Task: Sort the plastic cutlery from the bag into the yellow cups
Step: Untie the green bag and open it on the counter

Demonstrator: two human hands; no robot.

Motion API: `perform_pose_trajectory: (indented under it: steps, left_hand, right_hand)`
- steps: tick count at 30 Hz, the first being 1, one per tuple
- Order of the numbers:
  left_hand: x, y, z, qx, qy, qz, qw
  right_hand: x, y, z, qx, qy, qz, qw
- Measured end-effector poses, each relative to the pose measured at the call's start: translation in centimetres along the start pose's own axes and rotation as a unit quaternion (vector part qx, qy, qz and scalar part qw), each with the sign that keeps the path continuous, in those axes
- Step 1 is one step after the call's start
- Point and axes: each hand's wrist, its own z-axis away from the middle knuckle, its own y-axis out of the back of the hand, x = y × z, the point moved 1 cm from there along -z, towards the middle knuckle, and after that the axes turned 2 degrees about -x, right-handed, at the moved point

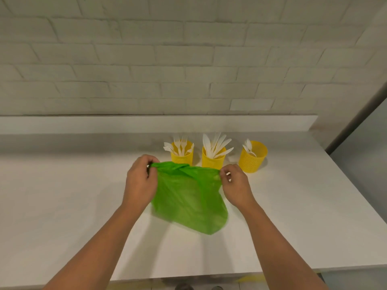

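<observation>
Left hand (140, 182), right hand (237, 186) gripping green bag (188, 204) top edge, yellow cups (213, 162) just behind, well inside counter (314, 206)

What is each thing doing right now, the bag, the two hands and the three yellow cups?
Green bag: held up by its top edge, hanging limp.
Left hand: grips the bag's left top corner.
Right hand: pinches the bag's right top corner.
Left cup: upright, holds forks.
Middle cup: upright, holds knives.
Right cup: upright, holds spoons.

No readable text, labels or numbers, green bag (188, 197) and yellow cups (212, 162) plain
</observation>
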Motion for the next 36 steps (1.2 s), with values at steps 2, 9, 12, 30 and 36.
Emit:
perform_pose_trajectory:
  steps: [2,9,12,30,36]
  left_hand:
    - [0.5,-0.4,0.1,-0.084,-0.002,-0.047,0.995]
    - [1.9,-1.2,0.0,-0.090,-0.041,-0.168,0.981]
    - [1.9,0.5,-0.5,-0.001,0.069,0.007,0.998]
    - [3.7,2.3,-2.5,-0.003,0.245,0.312,0.918]
    - [4.3,3.0,-2.4,-0.132,0.329,0.448,0.821]
  right_hand:
    - [-0.9,-0.2,0.3,-0.045,-0.011,-0.040,0.998]
    - [-1.9,-1.5,0.3,-0.144,0.044,0.047,0.987]
    - [-1.0,0.6,0.2,-0.032,-0.031,-0.113,0.993]
    - [-8.5,5.2,0.1,-0.371,-0.011,0.119,0.921]
    - [-9.6,3.9,0.6,-0.259,0.052,0.392,0.881]
